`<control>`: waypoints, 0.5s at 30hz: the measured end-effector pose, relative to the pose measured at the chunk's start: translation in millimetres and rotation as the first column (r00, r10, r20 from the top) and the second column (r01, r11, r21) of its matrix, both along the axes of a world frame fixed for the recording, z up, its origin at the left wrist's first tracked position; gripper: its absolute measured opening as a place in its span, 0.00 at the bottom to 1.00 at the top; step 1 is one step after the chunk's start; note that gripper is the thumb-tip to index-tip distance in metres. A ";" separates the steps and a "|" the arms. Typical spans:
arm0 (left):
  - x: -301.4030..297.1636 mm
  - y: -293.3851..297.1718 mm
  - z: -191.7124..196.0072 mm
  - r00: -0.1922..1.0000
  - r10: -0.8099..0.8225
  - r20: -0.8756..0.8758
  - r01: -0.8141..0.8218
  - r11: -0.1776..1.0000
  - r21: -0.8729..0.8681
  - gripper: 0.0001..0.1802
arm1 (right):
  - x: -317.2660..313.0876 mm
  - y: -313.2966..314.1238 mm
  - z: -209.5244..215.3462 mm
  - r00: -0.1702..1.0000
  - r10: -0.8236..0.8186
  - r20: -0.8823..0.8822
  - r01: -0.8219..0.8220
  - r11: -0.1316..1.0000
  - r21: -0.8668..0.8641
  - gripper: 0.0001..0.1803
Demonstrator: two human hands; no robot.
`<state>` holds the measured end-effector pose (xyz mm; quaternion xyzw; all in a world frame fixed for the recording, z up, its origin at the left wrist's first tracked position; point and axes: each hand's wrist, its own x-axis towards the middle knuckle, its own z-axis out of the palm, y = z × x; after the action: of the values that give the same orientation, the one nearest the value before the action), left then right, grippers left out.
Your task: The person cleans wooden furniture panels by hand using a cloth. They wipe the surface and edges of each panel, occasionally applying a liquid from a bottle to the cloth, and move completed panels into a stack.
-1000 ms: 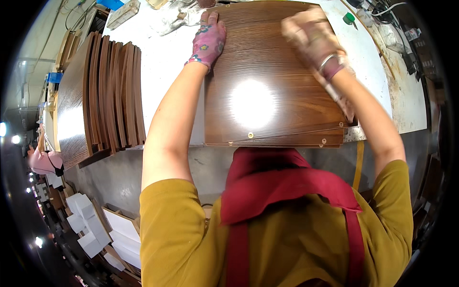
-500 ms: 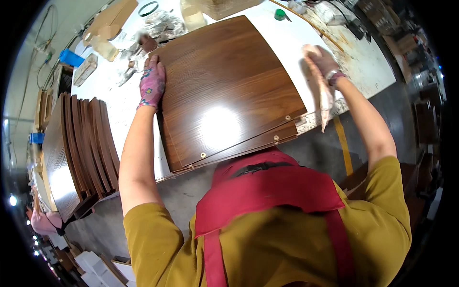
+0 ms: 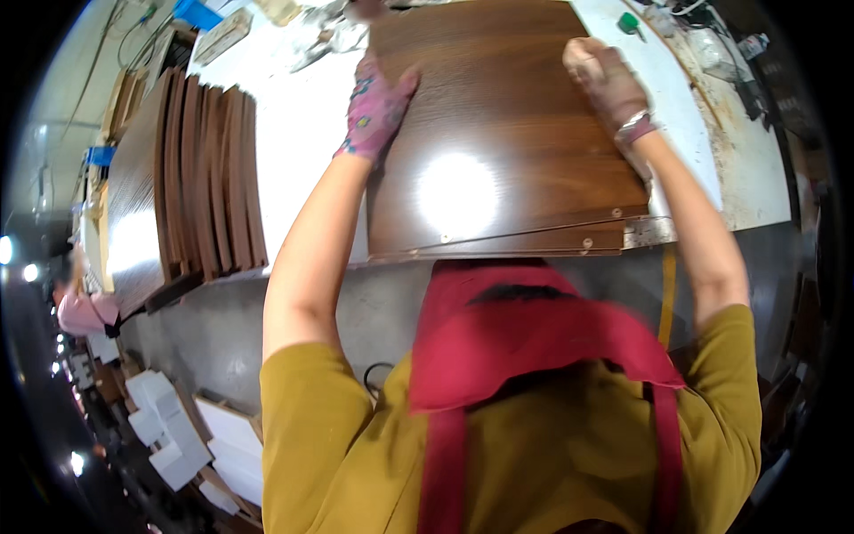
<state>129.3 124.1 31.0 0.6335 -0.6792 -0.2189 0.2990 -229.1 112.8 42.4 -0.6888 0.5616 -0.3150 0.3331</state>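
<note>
A glossy dark brown wood-grain panel lies on the white worktable, with another panel showing beneath its near edge. Small round metal fittings dot the near corners. My left hand, in a pink flowered glove, rests along the left edge; its fingers point away from me and the thumb spreads onto the top face. At the right edge my right hand, gloved too, is closed around a bunched pale rag that seems to touch the panel. Part of the rag is hidden under the hand.
A row of upright brown panels stands at the left. Crumpled wrapping, a blue container and a block lie at the far left. A green cap and cables are at the far right. Another person is at the far left.
My right hand has brought the rag from beside the panel over to its right edge. My left thumb has spread onto the top face. The whole view has shifted.
</note>
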 end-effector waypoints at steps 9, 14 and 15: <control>13.8 -3.7 -7.9 0.994 0.048 0.094 -0.048 0.999 -0.002 0.43 | 145.2 138.0 41.9 0.524 0.669 -0.527 -0.757 0.650 0.072 0.20; 16.3 1.8 3.8 0.998 0.044 0.042 -0.047 0.995 0.093 0.43 | -2.4 69.1 -0.7 0.983 0.125 -0.132 -0.107 0.984 0.141 0.24; 20.1 0.6 -1.7 1.000 -0.009 0.006 0.009 1.000 0.021 0.43 | -37.0 49.8 7.3 0.989 -0.063 -0.135 0.112 0.911 0.398 0.22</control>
<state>149.5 124.7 29.3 0.6341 -0.6807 -0.2253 0.2894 -266.1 162.6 49.7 -0.5968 0.6638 -0.1652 0.4195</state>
